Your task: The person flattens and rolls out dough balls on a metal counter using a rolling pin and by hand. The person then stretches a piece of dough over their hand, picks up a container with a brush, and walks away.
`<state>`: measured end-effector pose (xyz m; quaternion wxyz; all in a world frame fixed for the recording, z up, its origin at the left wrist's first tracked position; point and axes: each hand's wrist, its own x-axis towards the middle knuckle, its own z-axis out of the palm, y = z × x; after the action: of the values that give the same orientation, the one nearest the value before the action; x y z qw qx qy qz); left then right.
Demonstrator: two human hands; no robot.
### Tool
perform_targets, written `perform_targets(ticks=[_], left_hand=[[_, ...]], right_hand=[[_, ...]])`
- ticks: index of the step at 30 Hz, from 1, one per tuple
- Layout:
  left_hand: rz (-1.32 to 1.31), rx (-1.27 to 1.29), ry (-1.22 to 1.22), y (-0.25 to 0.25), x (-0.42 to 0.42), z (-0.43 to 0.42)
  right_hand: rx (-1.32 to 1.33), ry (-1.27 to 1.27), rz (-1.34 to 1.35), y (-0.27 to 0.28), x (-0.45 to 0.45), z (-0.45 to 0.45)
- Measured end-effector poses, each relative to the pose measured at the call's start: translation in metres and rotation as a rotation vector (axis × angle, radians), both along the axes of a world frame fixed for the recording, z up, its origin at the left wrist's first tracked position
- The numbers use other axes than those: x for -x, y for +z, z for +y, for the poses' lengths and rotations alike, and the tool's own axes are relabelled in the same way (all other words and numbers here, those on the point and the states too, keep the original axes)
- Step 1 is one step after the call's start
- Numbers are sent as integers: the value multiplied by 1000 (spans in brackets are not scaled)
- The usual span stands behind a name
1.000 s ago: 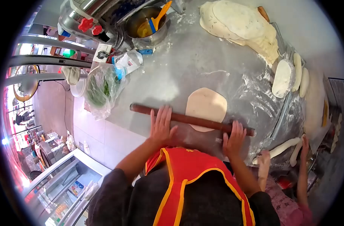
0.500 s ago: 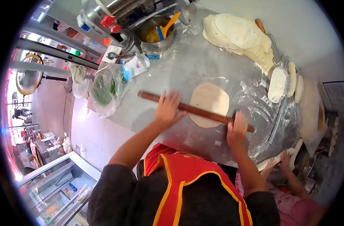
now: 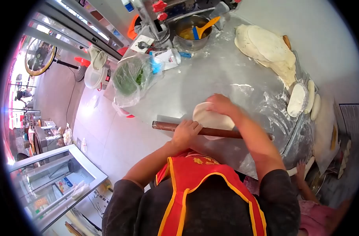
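Note:
In the head view, my left hand (image 3: pixel 185 133) is wrapped round a dark wooden rolling pin (image 3: pixel 167 126) near its left part. The pin lies across the near side of a flat, pale sheet of dough (image 3: pixel 211 119) on the metal worktop (image 3: pixel 167 100). Reaching over the pin, my right hand (image 3: pixel 222 106) has its fingers closed at the sheet's far edge. Its fingertips are partly hidden. The pin's right end shows beyond my right forearm, which covers part of both pin and dough.
At the back stands a metal pot (image 3: pixel 193 33) holding yellow liquid and an orange brush (image 3: pixel 207 27). A plastic bag of greens (image 3: pixel 130 78) sits left. Stacked dough (image 3: pixel 266 45) and a floured dough piece (image 3: pixel 297 100) lie right. A co-worker's hand (image 3: pixel 301 169) touches dough lower right.
My right hand has left the rolling pin and moved to the dough's far edge. The pin is now nearer me, with my left hand still on it. The camera view has shifted.

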<state>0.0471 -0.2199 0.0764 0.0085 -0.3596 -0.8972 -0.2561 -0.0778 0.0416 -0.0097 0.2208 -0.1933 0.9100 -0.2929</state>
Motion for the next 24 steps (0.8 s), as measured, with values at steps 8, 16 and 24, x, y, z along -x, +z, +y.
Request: perform_targets(ticks=[8, 16, 24], left_hand=[[82, 18, -11, -4, 20, -19], [30, 151, 241, -33, 6, -5], [292, 288, 218, -35, 209, 86]], right_hand=[[-116, -595, 29, 50, -102, 35], [-392, -671, 491, 58, -224, 47], [-541, -782, 618, 43, -42, 123]])
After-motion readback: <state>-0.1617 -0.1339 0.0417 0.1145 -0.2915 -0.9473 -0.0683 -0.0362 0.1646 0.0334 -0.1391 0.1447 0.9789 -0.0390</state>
